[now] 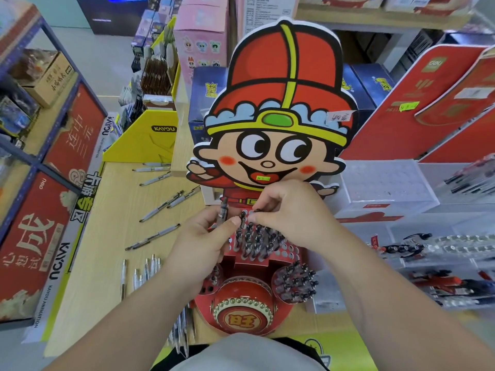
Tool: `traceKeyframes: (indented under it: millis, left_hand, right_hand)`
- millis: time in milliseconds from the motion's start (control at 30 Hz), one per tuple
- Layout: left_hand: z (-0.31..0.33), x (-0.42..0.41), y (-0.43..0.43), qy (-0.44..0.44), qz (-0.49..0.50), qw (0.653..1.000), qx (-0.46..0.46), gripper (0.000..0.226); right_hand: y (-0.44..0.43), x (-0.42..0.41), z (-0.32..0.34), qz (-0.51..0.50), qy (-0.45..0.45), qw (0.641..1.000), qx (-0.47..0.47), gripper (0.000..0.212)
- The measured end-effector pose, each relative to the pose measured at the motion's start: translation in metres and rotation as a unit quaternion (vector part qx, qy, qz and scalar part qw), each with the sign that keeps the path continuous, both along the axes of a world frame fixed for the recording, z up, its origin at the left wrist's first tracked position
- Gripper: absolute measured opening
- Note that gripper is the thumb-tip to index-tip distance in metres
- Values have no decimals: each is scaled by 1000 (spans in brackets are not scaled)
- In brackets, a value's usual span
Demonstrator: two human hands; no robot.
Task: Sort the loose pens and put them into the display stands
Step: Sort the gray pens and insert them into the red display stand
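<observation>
Slotting pens | left hand (pixel 203 238) grips dark slim plastic pen (pixel 224 208) upright, long axis vertical | right hand (pixel 292 212) pinches black pen top (pixel 257 210) in red cardboard display stand (pixel 247 265) | stand's top tier just right of held pen, left hand nearer | loose pens (pixel 158 235) lie left on wooden bench (pixel 107 263)

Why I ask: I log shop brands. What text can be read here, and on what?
"KAYOU": yellow display box.
"旺": pen stand drum.
"连中三元": red box at left.
"deli", rotated: tall red stand.
Too small to read: handwritten stickers.
</observation>
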State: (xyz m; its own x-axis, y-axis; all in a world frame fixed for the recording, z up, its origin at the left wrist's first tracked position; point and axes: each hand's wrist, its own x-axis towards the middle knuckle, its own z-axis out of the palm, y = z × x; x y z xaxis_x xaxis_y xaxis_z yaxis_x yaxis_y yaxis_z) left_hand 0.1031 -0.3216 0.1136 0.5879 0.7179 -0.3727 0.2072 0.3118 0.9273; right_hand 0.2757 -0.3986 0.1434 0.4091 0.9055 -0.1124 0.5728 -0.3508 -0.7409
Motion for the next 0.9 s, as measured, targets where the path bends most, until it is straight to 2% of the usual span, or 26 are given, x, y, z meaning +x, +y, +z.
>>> traceKeyframes:
  millis: [267, 467, 600, 767, 900]
  left_hand:
    - [-1, 1, -1, 1, -4, 1000, 8, 12]
    - [2, 4, -1, -4, -4, 1000, 11, 12]
    - [3, 4, -3, 0, 10, 1000, 8, 10]
    - [13, 1, -7, 36, 77, 996, -13, 38]
    - [29, -1, -10, -14, 45, 999, 4, 40]
  right_hand:
    - [10, 4, 4, 40, -2, 998, -39, 14]
    - [6, 7, 2, 41, 58, 996, -45, 10]
    - [2, 5, 0, 31, 54, 997, -39, 12]
    - [-4, 0, 2, 16, 41, 999, -24, 11]
    - [-12, -3, 15, -48, 76, 995, 51, 13]
